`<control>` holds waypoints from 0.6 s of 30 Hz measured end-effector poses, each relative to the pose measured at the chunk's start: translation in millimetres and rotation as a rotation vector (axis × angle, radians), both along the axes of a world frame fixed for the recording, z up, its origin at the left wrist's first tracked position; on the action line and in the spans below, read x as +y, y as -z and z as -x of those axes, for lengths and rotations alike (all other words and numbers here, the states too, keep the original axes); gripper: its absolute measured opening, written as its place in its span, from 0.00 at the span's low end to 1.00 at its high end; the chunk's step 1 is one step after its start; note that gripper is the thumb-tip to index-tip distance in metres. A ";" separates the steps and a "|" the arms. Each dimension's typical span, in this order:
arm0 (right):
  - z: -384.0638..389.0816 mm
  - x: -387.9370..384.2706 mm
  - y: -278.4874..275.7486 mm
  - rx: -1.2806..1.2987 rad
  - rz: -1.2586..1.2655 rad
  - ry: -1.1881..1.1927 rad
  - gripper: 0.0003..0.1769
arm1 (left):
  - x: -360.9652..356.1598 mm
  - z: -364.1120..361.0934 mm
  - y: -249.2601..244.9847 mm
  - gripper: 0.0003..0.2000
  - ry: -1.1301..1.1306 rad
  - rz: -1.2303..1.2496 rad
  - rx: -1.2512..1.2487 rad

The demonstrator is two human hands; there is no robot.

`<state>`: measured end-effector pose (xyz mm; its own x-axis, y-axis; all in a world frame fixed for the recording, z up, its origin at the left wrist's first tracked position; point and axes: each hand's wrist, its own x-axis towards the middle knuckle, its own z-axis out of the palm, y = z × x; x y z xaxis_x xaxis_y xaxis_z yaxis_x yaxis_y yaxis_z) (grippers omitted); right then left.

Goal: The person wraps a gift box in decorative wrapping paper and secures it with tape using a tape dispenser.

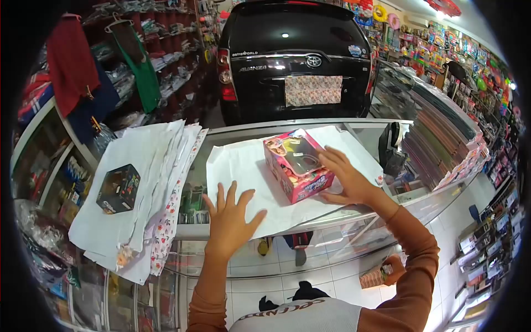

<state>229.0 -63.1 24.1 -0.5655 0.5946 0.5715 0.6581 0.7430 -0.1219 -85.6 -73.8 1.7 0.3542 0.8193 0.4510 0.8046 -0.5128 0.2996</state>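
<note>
A pink toy box (pixel 298 169) with a clear window stands on a white sheet of wrapping paper (pixel 238 166) spread over the glass counter. My right hand (pixel 351 180) is at the box's right side, fingers stretched along its upper edge and thumb low by the near corner. It looks laid against the box rather than wrapped round it. On the paper's near left part, my left hand (pixel 233 216) lies with fingers spread and nothing in it, apart from the box.
To the left, a small black box (pixel 119 189) sits on a stack of paper sheets (pixel 149 149). Folded sheets (pixel 442 135) are piled on the right. The glass counter (pixel 381 202) has a front edge close to me. A black car (pixel 293 61) is parked behind it.
</note>
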 end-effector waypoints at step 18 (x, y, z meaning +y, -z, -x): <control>13.7 11.9 22.9 0.473 0.461 0.138 0.48 | 36.7 49.1 -8.5 0.32 0.105 0.096 -0.039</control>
